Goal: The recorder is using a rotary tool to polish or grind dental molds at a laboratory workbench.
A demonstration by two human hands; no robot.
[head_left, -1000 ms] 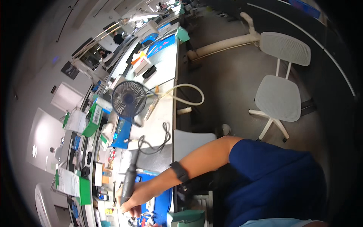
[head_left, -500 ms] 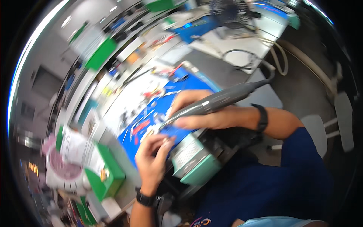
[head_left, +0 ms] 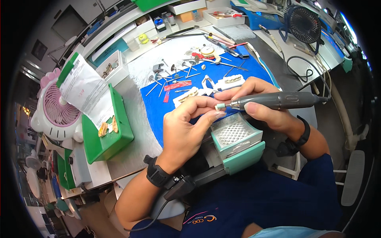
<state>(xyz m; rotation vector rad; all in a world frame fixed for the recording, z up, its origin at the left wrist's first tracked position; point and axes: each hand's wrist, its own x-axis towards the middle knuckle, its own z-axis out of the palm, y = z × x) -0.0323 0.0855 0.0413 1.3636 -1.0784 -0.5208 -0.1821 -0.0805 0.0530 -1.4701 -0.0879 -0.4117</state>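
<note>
— Grey, that handpiece (head_left: 278, 100): how is it held?

— Like a pen. The right hand (head_left: 260, 104) lies knuckles-up over the near edge of the worktop (head_left: 137, 119), fingers clamped round the barrel, thumb underneath. Its small white cylindrical tip (head_left: 219, 106) points to the person's left, its cord trailing toward the right edge.

— And the left hand (head_left: 186, 127)?

— Raised from below, wrist bent, black band (head_left: 158, 175) on it. Thumb and forefinger are pinched together right at the tip; whatever they hold is too small to make out.

— Where does this happen?

— Above the near edge of the blue mat (head_left: 166, 107), just over a teal tray with a perforated grille (head_left: 234, 137). A green box (head_left: 105, 131) sits toward the left edge, a pink fan (head_left: 55, 109) beyond it.
</note>
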